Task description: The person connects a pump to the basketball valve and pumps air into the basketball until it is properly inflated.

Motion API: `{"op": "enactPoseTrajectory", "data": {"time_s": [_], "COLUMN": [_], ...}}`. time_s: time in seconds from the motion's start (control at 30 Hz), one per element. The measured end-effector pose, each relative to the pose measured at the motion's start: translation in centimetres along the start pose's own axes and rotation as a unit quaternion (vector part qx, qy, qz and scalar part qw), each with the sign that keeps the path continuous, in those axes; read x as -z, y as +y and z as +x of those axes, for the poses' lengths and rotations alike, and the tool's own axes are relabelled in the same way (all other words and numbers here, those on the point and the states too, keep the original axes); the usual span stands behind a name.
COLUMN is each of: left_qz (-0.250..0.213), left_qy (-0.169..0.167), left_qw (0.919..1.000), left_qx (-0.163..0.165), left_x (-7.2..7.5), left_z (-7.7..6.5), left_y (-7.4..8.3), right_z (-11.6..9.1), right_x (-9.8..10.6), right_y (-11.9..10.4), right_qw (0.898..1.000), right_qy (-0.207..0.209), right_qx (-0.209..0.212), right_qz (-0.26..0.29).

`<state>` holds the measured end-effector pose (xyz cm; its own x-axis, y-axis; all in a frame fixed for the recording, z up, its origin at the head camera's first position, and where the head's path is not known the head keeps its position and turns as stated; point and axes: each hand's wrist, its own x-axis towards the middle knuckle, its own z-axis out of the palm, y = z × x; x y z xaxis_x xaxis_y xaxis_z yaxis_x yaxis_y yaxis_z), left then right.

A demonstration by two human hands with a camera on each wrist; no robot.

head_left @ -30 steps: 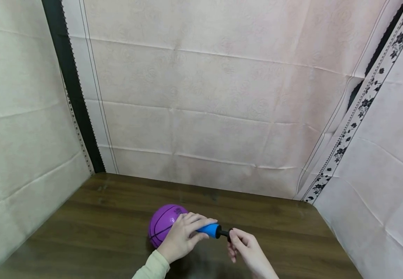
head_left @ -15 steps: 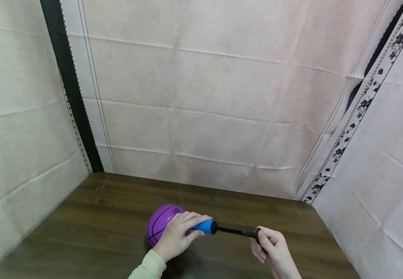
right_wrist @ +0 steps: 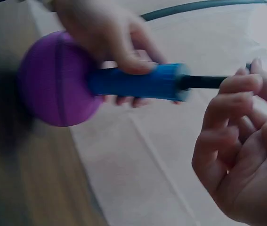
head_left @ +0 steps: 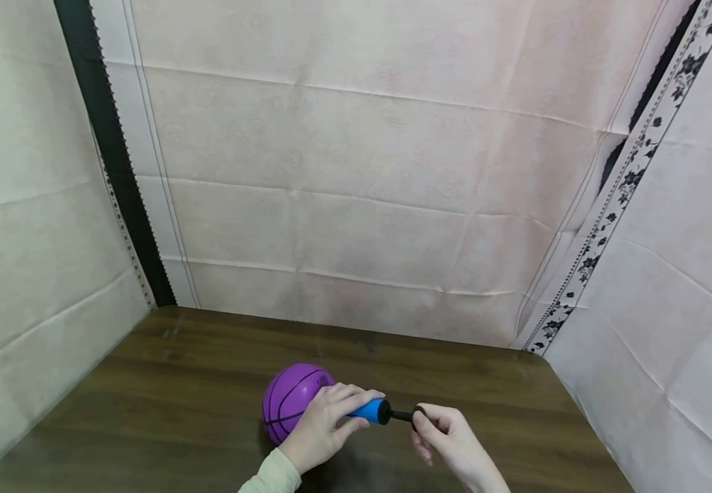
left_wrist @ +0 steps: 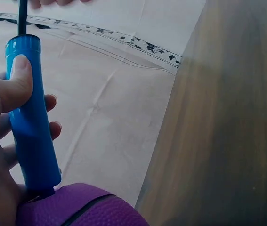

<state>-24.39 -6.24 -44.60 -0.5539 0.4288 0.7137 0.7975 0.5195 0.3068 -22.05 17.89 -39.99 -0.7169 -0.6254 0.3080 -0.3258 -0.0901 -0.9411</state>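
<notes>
A purple basketball point(head_left: 291, 397) with black seam lines sits on the table. The blue barrel of a hand pump point(left_wrist: 33, 127) meets the ball's surface at one end, as the left wrist view shows. My left hand point(head_left: 324, 424) curls round that barrel, thumb along one side and fingers behind it. At the pump's other end, my right hand point(head_left: 451, 438) pinches the black handle point(head_left: 417, 417) between thumb and index finger. A short stretch of black rod point(right_wrist: 206, 82) shows between barrel and handle. The needle end is hidden against the ball.
The dark wood-grain table point(head_left: 146, 411) has rounded far corners. Pale cloth point(head_left: 344, 171) hangs upright behind it and along both sides, with a black floral border point(head_left: 590, 253) at the right.
My right hand first pulled the handle out to the right, baring a long rod, then pushed it back left toward the barrel. My left hand and the ball shifted only slightly.
</notes>
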Motion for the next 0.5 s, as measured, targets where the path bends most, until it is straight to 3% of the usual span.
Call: {"op": "enactPoseTrajectory", "data": {"time_s": [0.1,0.3,0.5], "left_qz": [0.023,0.071,0.009], "left_qy": [0.012,0.000,-0.029], "left_qw": [0.9996,0.9970,0.9992], "left_qx": [-0.009,-0.031,-0.028], "left_x": [-0.1,0.6,1.5], "left_z": [-0.1,-0.2,-0.2], "left_y": [-0.1,-0.9,-1.1], "right_z": [0.6,0.7,0.4], "right_x": [-0.7,-0.9,-0.5], "right_y": [0.9,1.6,0.7], "right_qw": [0.998,0.992,0.994], "right_qy": [0.011,0.002,-0.013], "right_qx": [-0.051,-0.083,-0.079], "right_qz": [-0.032,-0.092,-0.067]}}
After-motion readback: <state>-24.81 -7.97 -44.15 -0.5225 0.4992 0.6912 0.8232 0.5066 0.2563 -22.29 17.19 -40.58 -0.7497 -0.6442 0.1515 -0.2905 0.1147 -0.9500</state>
